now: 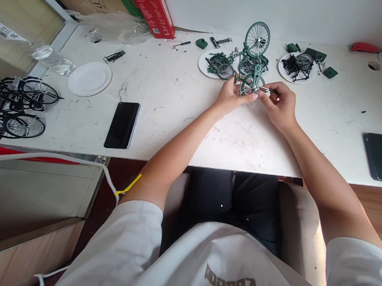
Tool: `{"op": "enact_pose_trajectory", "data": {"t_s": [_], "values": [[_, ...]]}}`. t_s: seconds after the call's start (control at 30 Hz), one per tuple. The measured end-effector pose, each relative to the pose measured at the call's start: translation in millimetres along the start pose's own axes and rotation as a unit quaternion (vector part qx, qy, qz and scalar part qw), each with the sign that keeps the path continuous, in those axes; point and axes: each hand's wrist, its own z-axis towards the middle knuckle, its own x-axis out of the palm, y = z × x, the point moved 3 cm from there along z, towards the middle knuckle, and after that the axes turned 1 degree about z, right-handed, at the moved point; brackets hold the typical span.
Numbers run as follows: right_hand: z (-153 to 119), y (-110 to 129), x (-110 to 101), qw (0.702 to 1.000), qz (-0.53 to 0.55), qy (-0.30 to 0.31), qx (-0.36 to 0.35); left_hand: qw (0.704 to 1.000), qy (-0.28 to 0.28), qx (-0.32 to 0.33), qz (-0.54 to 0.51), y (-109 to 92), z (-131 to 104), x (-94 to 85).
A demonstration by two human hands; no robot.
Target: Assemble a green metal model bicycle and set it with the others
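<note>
A green model bicycle (255, 71) stands on end over the table, one wheel up and the other low between my hands. My left hand (231, 96) is closed around its lower end, thumb along the lower wheel. In my right hand (280, 103) is a small screwdriver (273, 91) with a dark handle, pinched in the fingers, its metal shaft pointing left at the lower wheel's hub. Whether the tip touches a screw is too small to tell. Behind the bicycle, a white plate (202, 67) bears green wheels and frame parts.
Another plate (282, 71) with black bicycle parts stands right, near small green pieces (329, 72). At left are a bare white plate (89, 79), a phone (122, 125) and finished-looking black model bicycles (25, 126). A red box (153, 11) stands at the back; a dark phone-like object (380, 156) lies far right.
</note>
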Motion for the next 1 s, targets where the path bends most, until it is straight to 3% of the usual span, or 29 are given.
{"op": "enact_pose_trajectory", "data": {"t_s": [0.43, 1.0], "values": [[1.2, -1.8, -1.5, 0.998, 0.031, -0.023, -0.045, 0.998, 0.042, -0.023, 0.029, -4.9, -1.9, -1.6], [2.3, -5.3, 0.2, 0.999, 0.036, -0.030, 0.003, 0.995, 0.081, -0.025, 0.046, -5.3, -0.6, -0.5]]}}
